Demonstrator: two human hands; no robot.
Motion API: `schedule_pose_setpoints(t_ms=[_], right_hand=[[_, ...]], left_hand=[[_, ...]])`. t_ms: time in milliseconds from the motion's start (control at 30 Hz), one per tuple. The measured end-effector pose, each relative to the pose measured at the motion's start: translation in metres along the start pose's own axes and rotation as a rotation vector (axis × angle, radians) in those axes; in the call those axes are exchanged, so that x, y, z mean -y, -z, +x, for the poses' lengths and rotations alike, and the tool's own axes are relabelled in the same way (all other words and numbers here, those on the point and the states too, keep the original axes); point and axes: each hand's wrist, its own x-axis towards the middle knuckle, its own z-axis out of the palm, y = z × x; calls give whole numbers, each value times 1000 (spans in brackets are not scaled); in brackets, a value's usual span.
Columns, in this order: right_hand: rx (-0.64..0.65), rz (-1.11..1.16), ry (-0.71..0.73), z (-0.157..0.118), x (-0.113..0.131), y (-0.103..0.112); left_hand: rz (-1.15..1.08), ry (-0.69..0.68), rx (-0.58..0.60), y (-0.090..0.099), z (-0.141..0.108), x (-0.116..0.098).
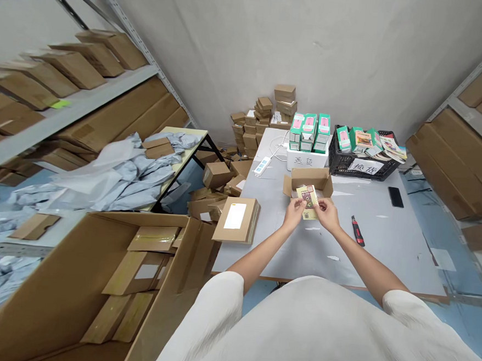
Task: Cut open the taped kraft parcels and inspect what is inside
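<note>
A small yellow packet with a dark printed picture (pixel 308 200) is held up between my two hands, in front of an open cardboard box (pixel 311 180) on the grey table. My left hand (pixel 294 213) is closed on the packet's left edge. On the opposite edge, my right hand (pixel 327 213) pinches the same packet. The box's flaps stand open, and the packet and my hands hide part of its inside.
On the table (pixel 285 249) are a taped carton (pixel 237 220), a red cutter (pixel 357 231), a phone (pixel 395 197), a power strip (pixel 262 166), a white bin (pixel 307 161) and a black crate (pixel 363 166). A large carton of parcels (pixel 188 259) stands left.
</note>
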Motion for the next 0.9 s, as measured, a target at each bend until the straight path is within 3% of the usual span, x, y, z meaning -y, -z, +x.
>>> schedule_pose_setpoints(t_ms=[200, 333, 500, 667, 767, 900], right_hand=[[112, -228, 334, -8, -2, -6], [176, -258, 418, -9, -8, -6], [156, -206, 342, -6, -14, 1], [56, -154, 111, -3, -21, 6], [165, -50, -35, -5, -21, 5], [325, 74, -113, -11, -17, 3]], left_hand=[[-279, 29, 99, -3, -1, 0], [-299, 28, 61, 6, 3, 5], [-224, 33, -63, 19, 7, 11], [-134, -24, -100, 29, 8, 12], [-125, -44, -82, 31, 8, 11], [-106, -49, -102, 33, 10, 9]])
